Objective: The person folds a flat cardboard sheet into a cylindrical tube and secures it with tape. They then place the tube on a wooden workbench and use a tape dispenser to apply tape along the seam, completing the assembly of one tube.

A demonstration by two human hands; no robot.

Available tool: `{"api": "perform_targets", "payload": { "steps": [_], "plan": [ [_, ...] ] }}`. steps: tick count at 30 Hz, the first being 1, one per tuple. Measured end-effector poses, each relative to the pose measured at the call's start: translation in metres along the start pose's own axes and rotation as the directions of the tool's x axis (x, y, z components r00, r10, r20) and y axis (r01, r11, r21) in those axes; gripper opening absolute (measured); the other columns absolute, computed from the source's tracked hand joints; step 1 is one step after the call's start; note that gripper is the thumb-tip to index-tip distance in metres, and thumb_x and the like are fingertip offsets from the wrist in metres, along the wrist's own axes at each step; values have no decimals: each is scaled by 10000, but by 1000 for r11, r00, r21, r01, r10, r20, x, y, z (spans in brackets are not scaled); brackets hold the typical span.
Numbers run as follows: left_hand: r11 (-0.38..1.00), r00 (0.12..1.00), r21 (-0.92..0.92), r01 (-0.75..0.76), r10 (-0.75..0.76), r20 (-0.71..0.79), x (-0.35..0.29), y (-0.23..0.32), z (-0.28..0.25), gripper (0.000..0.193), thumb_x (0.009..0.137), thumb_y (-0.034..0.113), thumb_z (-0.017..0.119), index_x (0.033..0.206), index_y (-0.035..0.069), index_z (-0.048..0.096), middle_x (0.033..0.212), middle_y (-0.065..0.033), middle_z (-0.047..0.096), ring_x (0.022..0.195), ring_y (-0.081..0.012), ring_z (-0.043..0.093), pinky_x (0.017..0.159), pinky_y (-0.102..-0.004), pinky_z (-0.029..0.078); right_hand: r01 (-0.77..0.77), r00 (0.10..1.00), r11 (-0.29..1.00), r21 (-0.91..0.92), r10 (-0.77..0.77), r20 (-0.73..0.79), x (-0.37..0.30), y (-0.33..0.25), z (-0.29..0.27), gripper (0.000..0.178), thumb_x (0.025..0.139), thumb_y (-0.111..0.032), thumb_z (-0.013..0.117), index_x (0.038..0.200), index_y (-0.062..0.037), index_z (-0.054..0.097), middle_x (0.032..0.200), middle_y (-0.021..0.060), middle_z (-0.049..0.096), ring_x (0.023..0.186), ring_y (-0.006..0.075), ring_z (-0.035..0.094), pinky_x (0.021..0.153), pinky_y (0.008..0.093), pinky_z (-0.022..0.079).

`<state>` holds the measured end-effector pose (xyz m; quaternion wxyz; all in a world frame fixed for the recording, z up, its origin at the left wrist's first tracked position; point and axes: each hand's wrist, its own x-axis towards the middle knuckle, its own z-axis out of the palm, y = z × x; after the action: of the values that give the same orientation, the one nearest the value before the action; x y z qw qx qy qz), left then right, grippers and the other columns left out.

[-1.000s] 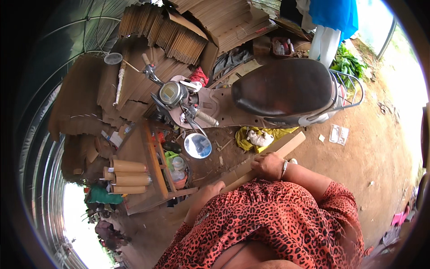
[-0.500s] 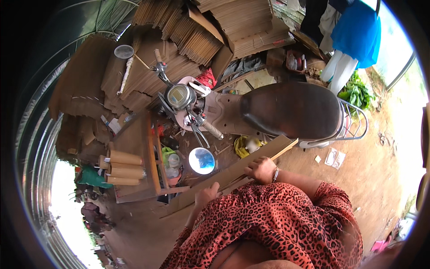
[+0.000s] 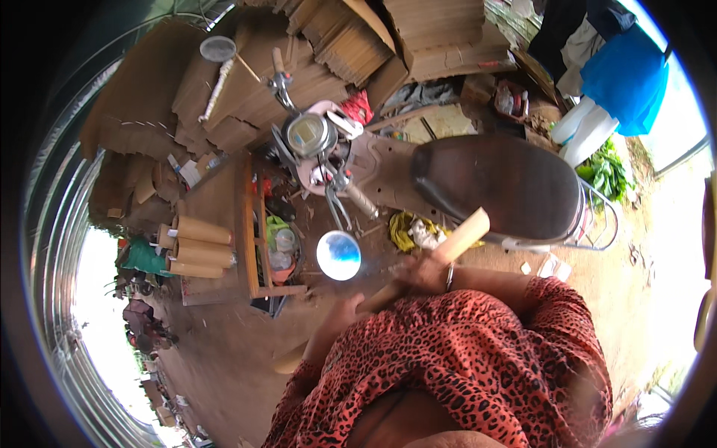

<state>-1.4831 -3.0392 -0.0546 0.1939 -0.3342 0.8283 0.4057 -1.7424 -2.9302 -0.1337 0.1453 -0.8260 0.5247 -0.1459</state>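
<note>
A long narrow length of tan cardboard (image 3: 464,233), seemingly folded or turned edge-on, slants across in front of my body. One end points up toward the scooter seat; its other end emerges beyond my left forearm. My right hand (image 3: 424,272), with a bracelet at the wrist, is closed around the cardboard's upper part. Lower along it, my left hand (image 3: 345,313) grips the same piece; its fingers are blurred and partly hidden. Just beyond my hands, a scooter's round mirror (image 3: 338,255) reflects blue and white.
A parked scooter (image 3: 497,187) stands across from me. Stacked flattened cardboard (image 3: 351,48) lies behind it. At left, brown rolls (image 3: 203,246) rest by a wooden frame (image 3: 250,224). A yellow bag (image 3: 403,230) lies on the dirt floor. Blue cloth (image 3: 626,78) hangs at far right.
The cardboard has gone from a wide flat strip to a narrower, rounded-looking shape. Both hands stay on it, my right one shifted slightly left. The view has tilted a little.
</note>
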Motion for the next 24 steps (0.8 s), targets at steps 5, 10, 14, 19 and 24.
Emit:
{"api": "perform_targets", "payload": {
  "steps": [5,10,14,19,24],
  "plan": [
    [987,988,56,149,-147,-39,-25,19,23,482,832,452,685,1108,65,607,971,-200,608,894,-316,621,743,-419,485,98,977,967,234,-138,163,6,-1,-9,420,838,-482,600,1075,-140,652,1033,162,673,957,333,661,827,476,519],
    [936,937,257,238,-152,-314,-24,73,43,495,831,515,662,1137,126,634,1002,-146,601,955,-303,605,771,-431,493,28,907,912,408,-194,373,-2,23,1,439,817,-501,594,1081,-162,687,973,164,699,931,354,668,817,468,519],
    [916,915,221,335,-261,-308,-16,92,58,461,842,521,647,1142,171,657,1048,-102,590,1008,-294,585,788,-436,497,-24,913,856,517,-191,359,-27,28,21,462,771,-504,629,1054,-146,701,954,158,700,949,349,659,818,448,515],
    [944,955,174,280,-256,-148,-35,30,109,298,884,350,606,1139,213,678,961,-117,626,955,-285,623,800,-387,518,129,950,887,442,-238,200,-41,28,54,433,767,-443,641,1044,-113,684,1096,156,661,993,328,641,824,470,498],
    [972,967,44,230,-223,-124,-45,17,132,244,890,307,628,1047,138,707,957,-146,661,905,-289,642,750,-400,518,214,859,966,144,-116,-499,-76,36,-18,324,726,-392,663,908,-125,636,866,36,539,909,224,546,808,403,454]
  ]
}}
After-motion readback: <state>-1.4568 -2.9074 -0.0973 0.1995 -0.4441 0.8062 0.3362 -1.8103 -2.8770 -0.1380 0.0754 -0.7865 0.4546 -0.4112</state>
